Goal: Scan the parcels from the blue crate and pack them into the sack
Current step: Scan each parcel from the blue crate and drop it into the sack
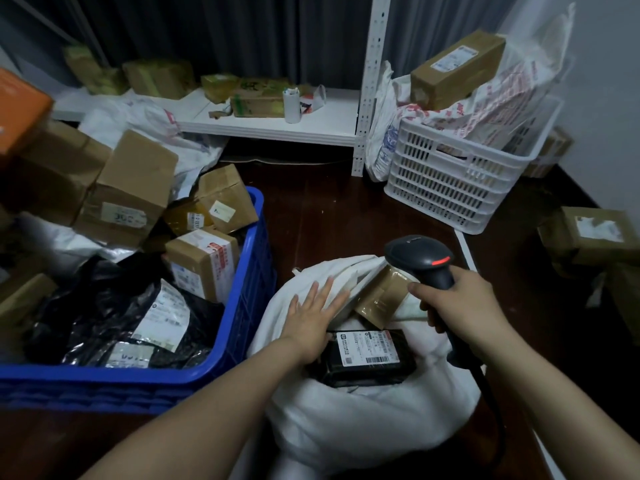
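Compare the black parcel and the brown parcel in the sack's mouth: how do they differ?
The black parcel is wrapped in dark plastic; the brown parcel is taped cardboard. The black parcel shows a white barcode label face up; the brown parcel's visible face shows none. The black parcel lies roughly flat, nearer the person; the brown parcel sits tilted behind it. Both rest in the open white sack.
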